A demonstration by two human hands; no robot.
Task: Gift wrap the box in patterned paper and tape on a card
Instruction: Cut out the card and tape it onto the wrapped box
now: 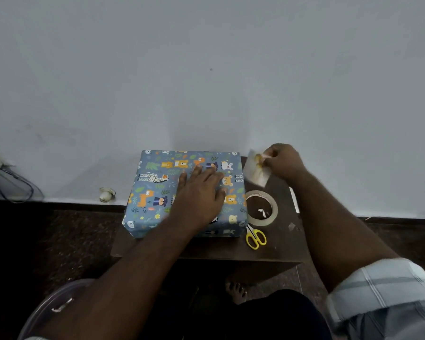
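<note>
The box (pixel 157 182), wrapped in blue paper printed with cartoon animals, lies on a small dark brown table (pixel 282 244). My left hand (pixel 199 195) rests flat on the box's top, fingers spread and straight. Right of the box's far corner, my right hand (pixel 281 161) pinches a small white card (pixel 254 171) with a yellow picture and holds it in the air, blurred. A roll of tape (pixel 261 207) lies on the table beside the box's right side.
Yellow-handled scissors (pixel 255 238) lie in front of the tape roll. A pale wall rises close behind the table. On the floor, a small white object (pixel 106 194) and cables (pixel 12 185) are at the left. A clear plastic lid (pixel 49 305) is near my left arm.
</note>
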